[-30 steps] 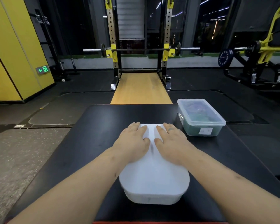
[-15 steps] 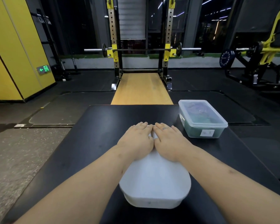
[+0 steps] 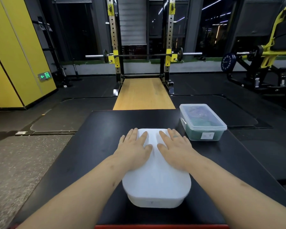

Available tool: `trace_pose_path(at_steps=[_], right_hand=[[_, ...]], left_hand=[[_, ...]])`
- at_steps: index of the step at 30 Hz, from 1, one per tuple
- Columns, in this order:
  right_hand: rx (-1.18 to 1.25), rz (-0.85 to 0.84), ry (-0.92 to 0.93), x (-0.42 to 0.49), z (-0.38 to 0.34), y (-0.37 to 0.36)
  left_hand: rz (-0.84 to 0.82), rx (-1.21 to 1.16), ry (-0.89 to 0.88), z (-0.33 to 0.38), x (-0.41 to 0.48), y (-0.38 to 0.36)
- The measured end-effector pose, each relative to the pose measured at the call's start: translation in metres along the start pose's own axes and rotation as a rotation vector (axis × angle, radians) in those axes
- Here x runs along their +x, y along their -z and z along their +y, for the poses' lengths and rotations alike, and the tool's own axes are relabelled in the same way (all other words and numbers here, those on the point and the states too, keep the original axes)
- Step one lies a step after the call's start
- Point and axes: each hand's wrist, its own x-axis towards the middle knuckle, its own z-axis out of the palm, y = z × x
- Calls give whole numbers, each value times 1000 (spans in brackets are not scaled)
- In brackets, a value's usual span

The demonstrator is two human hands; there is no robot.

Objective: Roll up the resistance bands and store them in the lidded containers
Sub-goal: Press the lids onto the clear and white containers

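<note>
- Head view looks down on a matte black rectangular table (image 3: 97, 146), with a red strip (image 3: 160, 226) along its near edge.
- A white opaque plastic container with rounded corners (image 3: 157, 184) sits at the middle of the table, its long side running away from the person and its white lid on.
- The left hand (image 3: 135, 151) lies flat on the far left part of that lid, fingers straight and slightly spread, grasping nothing.
- The right hand (image 3: 175, 151) lies flat on the far right part of the lid in the same released, palm-down way; a bare strip of lid shows between the two hands.
- Nothing of the white container's contents can be seen through its walls.
- A clear rectangular plastic container (image 3: 203, 123) stands at the table's far right, apart from the white one, with its clear lid seated and a small white label (image 3: 207, 136) on the near wall.
- Green material (image 3: 195, 131) and purple material (image 3: 198, 111) fill it, most likely the resistance bands, though their shape is too blurred to tell.
- Beyond the table, a light wooden lifting platform (image 3: 144, 95) leads to a black and yellow squat rack (image 3: 114, 38) carrying a steel barbell (image 3: 144, 55).
- A yellow wall (image 3: 10, 47) with a green exit sign (image 3: 44, 75) stands at the left, and a blue weight plate (image 3: 228, 62) hangs on a machine at the right.
</note>
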Motion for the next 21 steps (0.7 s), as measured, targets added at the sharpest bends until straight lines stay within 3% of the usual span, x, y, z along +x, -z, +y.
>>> trace_pose_path(at_steps=[21], right_hand=[[42, 24, -5, -39, -10, -7]], left_hand=[[4, -106, 13, 1, -38, -5]])
